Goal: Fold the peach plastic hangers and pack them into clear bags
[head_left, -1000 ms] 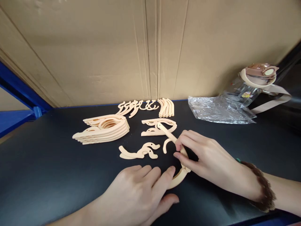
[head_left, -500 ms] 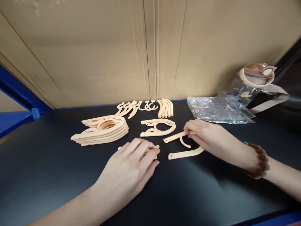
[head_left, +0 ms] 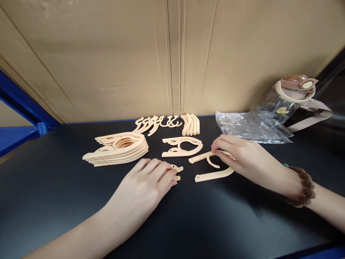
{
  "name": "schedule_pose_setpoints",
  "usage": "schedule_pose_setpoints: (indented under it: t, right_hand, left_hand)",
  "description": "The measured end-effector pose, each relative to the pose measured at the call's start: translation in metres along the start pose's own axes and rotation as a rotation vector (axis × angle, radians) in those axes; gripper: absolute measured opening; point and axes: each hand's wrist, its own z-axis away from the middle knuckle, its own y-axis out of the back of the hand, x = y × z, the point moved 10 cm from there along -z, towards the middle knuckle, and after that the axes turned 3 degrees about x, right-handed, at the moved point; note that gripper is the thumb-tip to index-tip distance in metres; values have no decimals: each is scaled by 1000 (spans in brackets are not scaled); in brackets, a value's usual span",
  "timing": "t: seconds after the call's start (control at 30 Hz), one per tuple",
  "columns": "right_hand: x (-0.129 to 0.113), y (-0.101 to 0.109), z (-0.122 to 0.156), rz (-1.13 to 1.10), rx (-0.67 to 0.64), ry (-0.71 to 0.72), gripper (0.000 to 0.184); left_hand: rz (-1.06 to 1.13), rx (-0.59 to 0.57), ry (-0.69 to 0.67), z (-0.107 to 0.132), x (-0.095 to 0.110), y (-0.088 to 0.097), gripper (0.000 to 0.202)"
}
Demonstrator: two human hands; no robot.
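My right hand (head_left: pixel 242 158) rests on the black table (head_left: pixel 54 201), fingertips pinched on a peach curved hanger arm piece (head_left: pixel 212 175) that forks into two arms, with a small curved bit (head_left: pixel 211 163) between them. My left hand (head_left: pixel 142 187) lies flat, fingers stretched over a small peach hook piece (head_left: pixel 176 168) whose tips poke out past the fingertips. Just beyond lies a folded peach hanger (head_left: pixel 182 146).
A stack of peach hangers (head_left: pixel 118 148) lies at the left. Rows of hook pieces (head_left: pixel 156 123) and curved arm pieces (head_left: pixel 191 124) line the cardboard wall (head_left: pixel 172 54). A crumpled clear plastic bag (head_left: pixel 250 126) and a water bottle with strap (head_left: pixel 288 99) sit at right.
My right hand carried the arm piece away from me and laid it flat on the table. My left hand slid forward onto the hook piece.
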Motion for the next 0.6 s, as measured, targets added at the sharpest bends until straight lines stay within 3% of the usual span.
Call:
schedule_pose_setpoints:
  t: [0.1, 0.23, 0.37, 0.6]
  right_hand:
    - [-18, 7, -1, -67, 13, 120, 20]
    - [-33, -2, 5, -112, -129, 244, 18]
    - [-35, -12, 11, -165, -237, 250, 16]
    - [-46, -11, 12, -207, -255, 240, 16]
  left_hand:
    - [-55, 16, -30, -1, 2, 6, 33]
    - [-44, 78, 11, -2, 0, 20, 35]
    - [-23, 155, 31, -1, 2, 32, 23]
    - [1, 138, 130, -1, 0, 26, 28]
